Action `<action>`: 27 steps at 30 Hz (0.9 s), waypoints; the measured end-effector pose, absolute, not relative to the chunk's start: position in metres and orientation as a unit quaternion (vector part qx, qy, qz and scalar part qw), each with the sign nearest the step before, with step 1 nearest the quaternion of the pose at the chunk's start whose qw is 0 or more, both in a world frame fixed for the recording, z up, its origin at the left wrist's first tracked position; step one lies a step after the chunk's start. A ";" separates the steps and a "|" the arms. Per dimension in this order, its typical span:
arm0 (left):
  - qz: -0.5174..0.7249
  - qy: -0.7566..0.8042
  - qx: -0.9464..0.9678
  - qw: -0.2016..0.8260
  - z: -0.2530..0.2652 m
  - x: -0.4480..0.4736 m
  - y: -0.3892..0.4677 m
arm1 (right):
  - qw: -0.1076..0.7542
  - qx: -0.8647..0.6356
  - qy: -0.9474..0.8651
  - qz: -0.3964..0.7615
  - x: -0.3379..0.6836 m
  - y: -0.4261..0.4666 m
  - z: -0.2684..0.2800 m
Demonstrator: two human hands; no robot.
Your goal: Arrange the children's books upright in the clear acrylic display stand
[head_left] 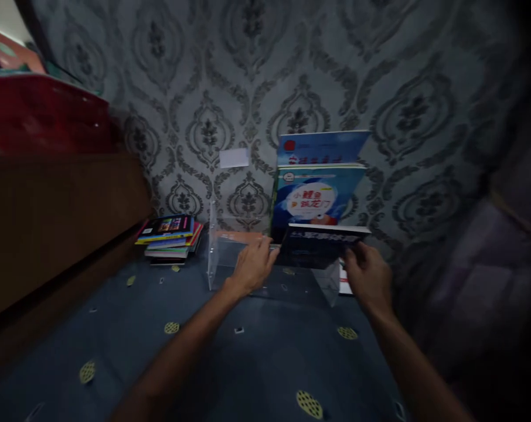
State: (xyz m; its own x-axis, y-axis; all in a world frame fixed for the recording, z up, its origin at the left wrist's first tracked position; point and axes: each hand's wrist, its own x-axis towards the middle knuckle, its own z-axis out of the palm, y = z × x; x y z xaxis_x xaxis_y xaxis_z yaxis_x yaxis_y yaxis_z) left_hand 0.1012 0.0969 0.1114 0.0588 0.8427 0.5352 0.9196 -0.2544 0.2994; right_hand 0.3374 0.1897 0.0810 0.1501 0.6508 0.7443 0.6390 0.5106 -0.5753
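Note:
A dark-covered book stands in a clear acrylic book stand against the patterned wall. My left hand grips its left edge and my right hand grips its right edge. Behind it in the stand lean a blue book with a white oval and red characters and a taller blue book.
A stack of colourful books lies on the blue dotted cloth to the left of the stand. A brown wooden piece of furniture with a red object on top fills the left. A dark blurred shape is at the right.

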 end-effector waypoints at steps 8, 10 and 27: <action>-0.242 -0.745 -0.580 0.222 0.108 -0.063 0.057 | 0.546 -0.555 -0.623 0.071 0.346 0.148 0.088; -0.228 -0.772 -0.548 0.228 0.110 -0.102 0.062 | 0.559 -0.555 -0.608 0.097 0.349 0.137 0.081; -0.048 -0.748 -0.642 0.165 0.105 -0.170 0.045 | 0.481 -0.451 -0.727 0.192 0.321 0.091 0.002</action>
State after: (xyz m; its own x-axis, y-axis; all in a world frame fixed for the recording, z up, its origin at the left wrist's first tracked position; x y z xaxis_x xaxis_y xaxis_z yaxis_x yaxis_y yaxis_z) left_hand -0.1700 0.0453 0.1054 -0.1223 0.9432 0.3090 0.9752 0.1722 -0.1394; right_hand 0.3207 0.0909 0.0021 -0.1303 0.8405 0.5259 0.4720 0.5190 -0.7126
